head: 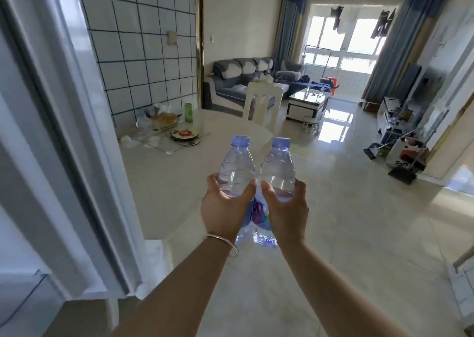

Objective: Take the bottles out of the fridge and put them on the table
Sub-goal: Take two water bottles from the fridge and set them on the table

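Observation:
I hold two clear water bottles with pale blue caps side by side in front of me, touching each other. My left hand [222,206] grips the left bottle [236,167] around its middle. My right hand [286,209] grips the right bottle [278,168] the same way. Both bottles stand upright in the air over the near edge of the round cream table [179,180]. The open fridge door [59,131] fills the left side of the view; the fridge's inside is out of sight.
At the table's far left lie plates with food [185,134], plastic bags and a green cup [188,112]. A white chair [261,105] stands behind the table. Glossy tiled floor stretches to the right toward a sofa [243,80] and a coffee table [306,103].

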`<state>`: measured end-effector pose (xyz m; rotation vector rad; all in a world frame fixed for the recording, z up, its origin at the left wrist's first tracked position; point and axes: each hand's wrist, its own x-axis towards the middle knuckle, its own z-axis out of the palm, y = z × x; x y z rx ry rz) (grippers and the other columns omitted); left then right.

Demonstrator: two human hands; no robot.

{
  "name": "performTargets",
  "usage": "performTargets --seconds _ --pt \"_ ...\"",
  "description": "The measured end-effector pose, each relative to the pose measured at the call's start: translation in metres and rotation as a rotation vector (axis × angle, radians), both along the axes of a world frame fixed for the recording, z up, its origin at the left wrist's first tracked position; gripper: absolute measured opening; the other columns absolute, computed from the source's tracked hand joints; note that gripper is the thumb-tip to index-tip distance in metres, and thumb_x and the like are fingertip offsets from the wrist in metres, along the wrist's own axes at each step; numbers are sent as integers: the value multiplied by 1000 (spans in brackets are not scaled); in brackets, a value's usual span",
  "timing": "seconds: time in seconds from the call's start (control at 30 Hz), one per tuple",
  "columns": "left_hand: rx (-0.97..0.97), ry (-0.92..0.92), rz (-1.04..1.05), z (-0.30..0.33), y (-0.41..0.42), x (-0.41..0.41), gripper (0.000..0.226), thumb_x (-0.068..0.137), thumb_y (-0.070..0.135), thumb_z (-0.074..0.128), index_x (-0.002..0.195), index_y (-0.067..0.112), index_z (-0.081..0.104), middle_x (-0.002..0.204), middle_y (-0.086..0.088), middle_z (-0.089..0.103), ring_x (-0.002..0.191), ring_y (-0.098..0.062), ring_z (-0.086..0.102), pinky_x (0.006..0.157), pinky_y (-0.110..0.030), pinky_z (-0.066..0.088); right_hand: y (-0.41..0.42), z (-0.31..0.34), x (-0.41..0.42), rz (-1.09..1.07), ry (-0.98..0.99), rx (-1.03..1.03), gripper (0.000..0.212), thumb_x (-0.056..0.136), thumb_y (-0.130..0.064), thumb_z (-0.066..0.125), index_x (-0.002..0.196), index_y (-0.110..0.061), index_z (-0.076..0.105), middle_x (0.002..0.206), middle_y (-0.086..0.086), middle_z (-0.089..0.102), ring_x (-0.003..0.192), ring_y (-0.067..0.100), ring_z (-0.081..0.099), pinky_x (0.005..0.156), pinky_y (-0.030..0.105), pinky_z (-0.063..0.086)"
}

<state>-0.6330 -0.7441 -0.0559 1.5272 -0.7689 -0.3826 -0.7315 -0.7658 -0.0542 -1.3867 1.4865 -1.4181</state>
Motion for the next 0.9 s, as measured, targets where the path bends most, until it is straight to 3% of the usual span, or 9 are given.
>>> performTargets --seconds 0.1,0.23,0.37,0.43,0.53,0.7,0.9 --pt "31 41 66 -8 -51 22 63 53 57 67 100 18 53 74 12 60 80 -21 63 76 -29 49 -58 -7 24 96 7 25 72 61 -57 65 121 -22 48 97 0 64 97 26 61 83 29 44" --pt "48 77 187 -20 -117 59 65 52 60 67 102 21 53 87 7 65 88 -21 64 83 -33 51 -141 -15 61 263 22 80 60 75 -46 70 125 -25 45 79 -14 52 85 16 50 75 23 33" --pt "69 97 354 -29 -172 104 56 63 50 79 102 19 54 75 12 59 81 -20 60 79 -29 47 -213 -24 112 470 49 92 60 73 -49 70 123 -25 45 86 -10 58 86 17 55 74 25 36" --pt "87 94 453 -37 -194 130 54 68 47 78 106 17 54 81 7 61 80 -18 57 77 -27 45 -246 -32 146 583 85 118 59 73 -51 69 120 -24 45 92 -4 63 87 19 58 73 28 38" --pt "114 96 526 -48 -210 161 58 66 51 77 107 17 54 95 1 66 88 -21 62 83 -31 49 -271 -40 185 677 110 126 58 72 -53 69 116 -22 48 94 0 68 91 23 62 80 34 47" --pt "185 124 716 -61 -227 233 61 67 52 76 109 14 54 94 3 62 97 -25 63 86 -34 49 -299 -60 271 862 147 175 68 63 -64 65 116 -25 48 96 1 69 91 24 63 85 38 50" --pt "234 139 874 -85 -244 338 63 68 51 75 113 13 53 103 -2 66 100 -25 62 83 -30 46 -323 -81 390 1004 182 233 61 72 -52 68 121 -24 46 89 -4 64 87 19 58 76 28 40"
